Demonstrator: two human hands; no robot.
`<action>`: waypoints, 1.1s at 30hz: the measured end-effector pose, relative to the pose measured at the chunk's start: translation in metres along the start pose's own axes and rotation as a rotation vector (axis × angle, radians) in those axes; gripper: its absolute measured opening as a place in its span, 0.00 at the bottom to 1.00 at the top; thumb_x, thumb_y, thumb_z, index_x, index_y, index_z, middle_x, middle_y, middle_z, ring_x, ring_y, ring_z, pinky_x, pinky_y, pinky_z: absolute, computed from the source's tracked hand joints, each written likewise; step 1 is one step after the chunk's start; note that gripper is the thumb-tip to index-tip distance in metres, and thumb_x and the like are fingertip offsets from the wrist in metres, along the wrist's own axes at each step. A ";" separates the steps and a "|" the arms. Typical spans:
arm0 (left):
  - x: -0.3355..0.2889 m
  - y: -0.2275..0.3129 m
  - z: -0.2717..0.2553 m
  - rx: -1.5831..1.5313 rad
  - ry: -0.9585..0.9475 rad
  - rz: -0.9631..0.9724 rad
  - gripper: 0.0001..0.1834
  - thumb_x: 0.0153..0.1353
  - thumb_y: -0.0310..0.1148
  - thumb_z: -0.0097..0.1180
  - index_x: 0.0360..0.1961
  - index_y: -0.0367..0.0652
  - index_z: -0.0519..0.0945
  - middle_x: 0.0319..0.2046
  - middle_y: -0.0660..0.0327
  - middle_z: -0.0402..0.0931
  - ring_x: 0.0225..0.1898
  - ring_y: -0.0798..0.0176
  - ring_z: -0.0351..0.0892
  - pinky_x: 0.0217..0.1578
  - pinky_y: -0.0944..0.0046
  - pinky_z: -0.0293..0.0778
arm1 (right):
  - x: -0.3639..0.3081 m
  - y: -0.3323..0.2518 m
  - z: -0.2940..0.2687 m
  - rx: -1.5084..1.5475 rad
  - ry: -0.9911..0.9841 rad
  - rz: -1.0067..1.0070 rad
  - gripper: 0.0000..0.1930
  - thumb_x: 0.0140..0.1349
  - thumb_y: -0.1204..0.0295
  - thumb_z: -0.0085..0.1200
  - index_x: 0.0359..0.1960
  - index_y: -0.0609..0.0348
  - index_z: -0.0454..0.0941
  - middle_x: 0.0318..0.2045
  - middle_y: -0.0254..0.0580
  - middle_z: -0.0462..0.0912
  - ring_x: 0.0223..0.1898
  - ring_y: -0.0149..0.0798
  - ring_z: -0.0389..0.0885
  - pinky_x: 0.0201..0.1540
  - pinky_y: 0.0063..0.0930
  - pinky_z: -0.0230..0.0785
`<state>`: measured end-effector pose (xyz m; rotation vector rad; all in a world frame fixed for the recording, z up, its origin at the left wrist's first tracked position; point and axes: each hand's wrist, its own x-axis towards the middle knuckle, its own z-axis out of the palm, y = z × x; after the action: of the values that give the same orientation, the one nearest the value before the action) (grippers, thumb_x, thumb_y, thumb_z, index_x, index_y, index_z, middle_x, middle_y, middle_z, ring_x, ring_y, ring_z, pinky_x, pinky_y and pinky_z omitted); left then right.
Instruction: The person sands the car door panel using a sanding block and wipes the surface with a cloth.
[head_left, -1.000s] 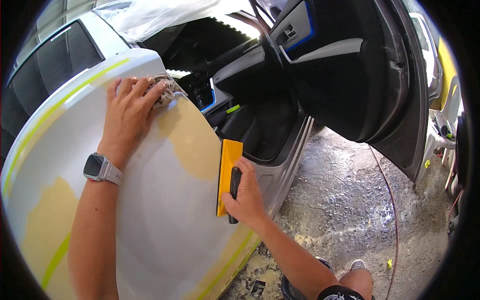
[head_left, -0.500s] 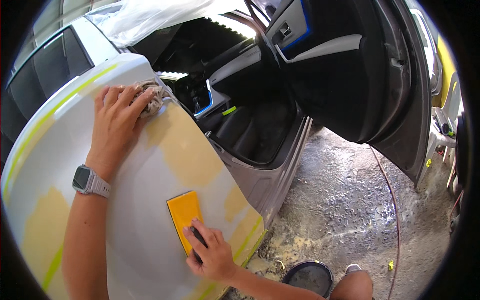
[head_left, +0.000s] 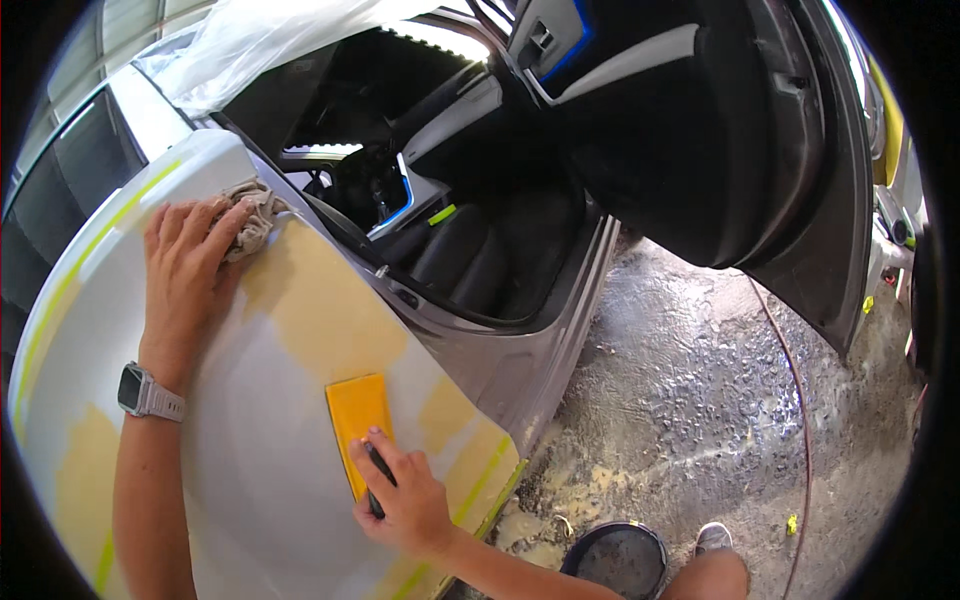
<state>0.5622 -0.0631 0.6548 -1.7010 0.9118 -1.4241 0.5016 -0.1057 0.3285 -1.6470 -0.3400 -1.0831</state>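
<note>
My left hand [head_left: 190, 250], with a watch on its wrist, presses a crumpled grey-beige rag [head_left: 254, 215] against the upper part of a car door panel [head_left: 250, 400]. The fingers are bent over the rag. Lower on the same panel, my right hand [head_left: 405, 500] grips the black handle [head_left: 380, 465] of a yellow sanding block [head_left: 358, 405]. The block lies flat on the panel, its long side running up and down; its underside is hidden. Beige filler-like patches [head_left: 330, 310] and yellow-green tape-like lines [head_left: 65, 285] mark the light grey surface.
Beyond the panel is the car's dark interior [head_left: 470, 250]. Another door [head_left: 700, 150] stands open at upper right. A black round tub [head_left: 615, 560] sits on the wet concrete floor [head_left: 660, 400] beside my foot, and a thin hose [head_left: 800, 420] crosses it. Plastic sheeting [head_left: 270, 45] covers the roof.
The view has shifted, so the car sits further left. The sanding block has slid slightly up and right on the panel. My left hand keeps its place on the rag.
</note>
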 end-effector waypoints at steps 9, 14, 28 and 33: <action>-0.005 -0.002 -0.001 0.031 -0.069 -0.012 0.28 0.55 0.30 0.66 0.60 0.47 0.80 0.56 0.58 0.78 0.61 0.49 0.72 0.69 0.44 0.59 | 0.090 0.073 -0.015 0.030 0.200 0.004 0.37 0.55 0.69 0.61 0.71 0.56 0.69 0.69 0.52 0.69 0.56 0.57 0.77 0.55 0.49 0.76; 0.001 0.002 0.002 -0.006 -0.046 -0.012 0.28 0.55 0.30 0.67 0.59 0.47 0.80 0.56 0.58 0.78 0.60 0.49 0.72 0.68 0.44 0.60 | -0.018 -0.003 0.005 -0.025 -0.073 0.049 0.41 0.52 0.68 0.63 0.73 0.50 0.67 0.67 0.51 0.70 0.54 0.58 0.77 0.52 0.50 0.78; 0.001 0.005 0.008 -0.045 -0.033 -0.011 0.28 0.52 0.30 0.68 0.58 0.46 0.80 0.55 0.58 0.78 0.60 0.49 0.73 0.67 0.43 0.60 | -0.013 -0.010 0.005 -0.027 -0.070 -0.001 0.41 0.52 0.67 0.64 0.72 0.55 0.67 0.67 0.50 0.70 0.51 0.55 0.78 0.49 0.47 0.79; 0.003 0.003 -0.018 0.017 -0.085 -0.013 0.28 0.52 0.29 0.67 0.58 0.46 0.80 0.55 0.58 0.78 0.60 0.49 0.73 0.67 0.43 0.60 | 0.065 0.030 -0.004 0.055 0.183 -0.064 0.41 0.54 0.67 0.62 0.72 0.56 0.65 0.66 0.50 0.70 0.52 0.57 0.77 0.54 0.48 0.77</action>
<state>0.5444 -0.0690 0.6557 -1.7442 0.8405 -1.3537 0.5560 -0.1397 0.3612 -1.4842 -0.3016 -1.2521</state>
